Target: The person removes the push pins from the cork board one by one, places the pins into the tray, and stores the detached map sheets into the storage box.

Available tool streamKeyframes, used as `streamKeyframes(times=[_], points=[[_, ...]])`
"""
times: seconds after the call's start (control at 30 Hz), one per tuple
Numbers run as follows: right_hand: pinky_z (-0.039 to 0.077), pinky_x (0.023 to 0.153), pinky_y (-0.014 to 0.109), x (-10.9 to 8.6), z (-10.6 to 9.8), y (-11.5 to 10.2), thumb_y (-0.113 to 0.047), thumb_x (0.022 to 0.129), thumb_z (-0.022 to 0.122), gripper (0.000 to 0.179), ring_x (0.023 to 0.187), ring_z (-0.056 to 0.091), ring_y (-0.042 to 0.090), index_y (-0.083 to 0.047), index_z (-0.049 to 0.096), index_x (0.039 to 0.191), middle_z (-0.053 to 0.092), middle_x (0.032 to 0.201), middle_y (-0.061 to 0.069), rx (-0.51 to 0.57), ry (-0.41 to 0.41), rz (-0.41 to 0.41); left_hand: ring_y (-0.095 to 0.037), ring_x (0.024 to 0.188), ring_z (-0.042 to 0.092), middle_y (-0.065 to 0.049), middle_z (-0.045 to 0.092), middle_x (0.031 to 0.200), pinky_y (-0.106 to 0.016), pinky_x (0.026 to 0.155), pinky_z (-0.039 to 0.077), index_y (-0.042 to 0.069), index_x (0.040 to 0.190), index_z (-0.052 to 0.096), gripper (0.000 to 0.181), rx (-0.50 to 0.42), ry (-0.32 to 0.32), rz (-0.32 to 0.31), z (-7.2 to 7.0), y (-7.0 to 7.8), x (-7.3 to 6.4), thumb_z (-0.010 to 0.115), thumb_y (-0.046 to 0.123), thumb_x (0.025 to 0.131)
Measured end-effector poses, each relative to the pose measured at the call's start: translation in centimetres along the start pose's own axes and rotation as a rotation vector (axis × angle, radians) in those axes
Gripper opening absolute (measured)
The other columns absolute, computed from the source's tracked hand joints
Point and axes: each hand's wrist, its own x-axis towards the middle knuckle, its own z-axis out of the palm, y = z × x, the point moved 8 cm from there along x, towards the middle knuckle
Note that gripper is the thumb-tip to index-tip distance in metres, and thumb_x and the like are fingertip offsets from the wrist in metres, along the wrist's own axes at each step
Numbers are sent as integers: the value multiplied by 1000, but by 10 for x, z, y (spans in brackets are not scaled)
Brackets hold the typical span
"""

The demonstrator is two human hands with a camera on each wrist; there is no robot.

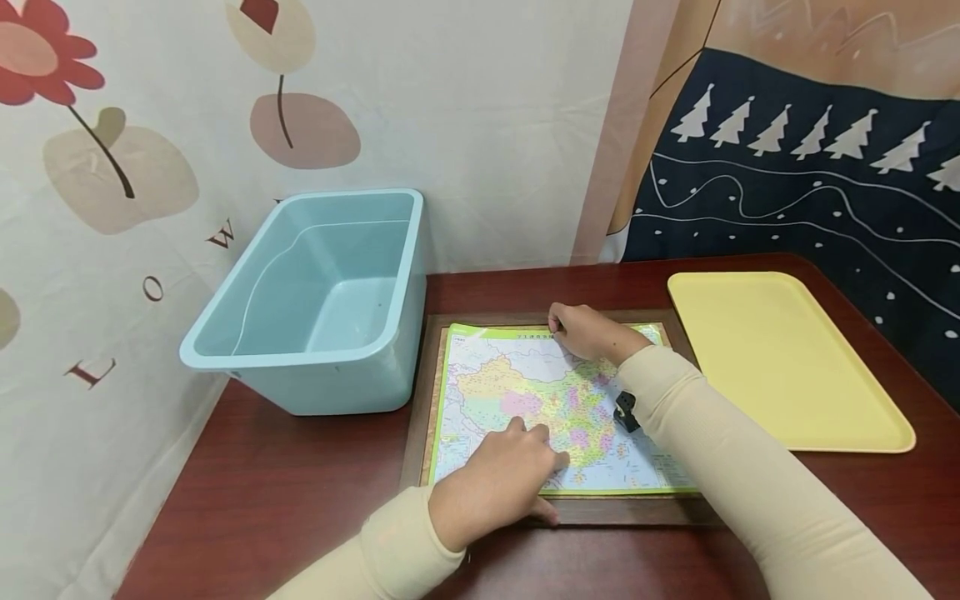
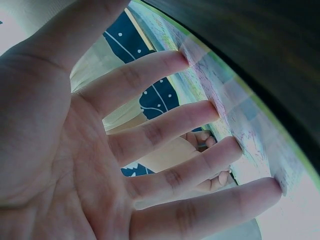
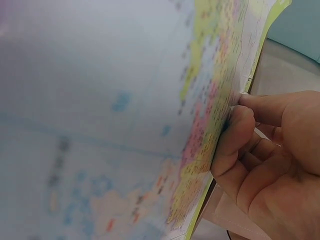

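Observation:
A coloured paper map (image 1: 540, 400) with a green border lies on a board with a dark wooden frame (image 1: 637, 510). My left hand (image 1: 498, 475) rests over the map's lower part, thumb at the frame's front bar. Its fingers (image 2: 170, 172) are spread, tips touching the map (image 2: 235, 115) in the left wrist view. My right hand (image 1: 592, 332) is at the map's far edge, fingers curled. Seen from the right wrist, thumb and index finger of this hand (image 3: 270, 160) pinch at the map's green-bordered edge; the spot between the fingertips is hidden.
A light blue plastic tub (image 1: 352, 387) stands left of the board, with its near wall beside the frame. On the right lies a yellow tray (image 1: 787, 358), close against the board's corner. Both stand on a dark red wooden table (image 1: 315, 483). Patterned cloth (image 1: 487, 125) hangs behind.

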Motion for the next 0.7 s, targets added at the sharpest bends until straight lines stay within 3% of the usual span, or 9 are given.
streamKeyframes(times=[0.7], points=[[46,78,32,-2,2,-3,-10,104,49,5,88,54,20,-8,51,107,55,92,7,-37,-37,-18,-20,82,56,1,65,96,-33,56,53,31,113,74,55,-6,1,-5,0,0,0,82,62,67]])
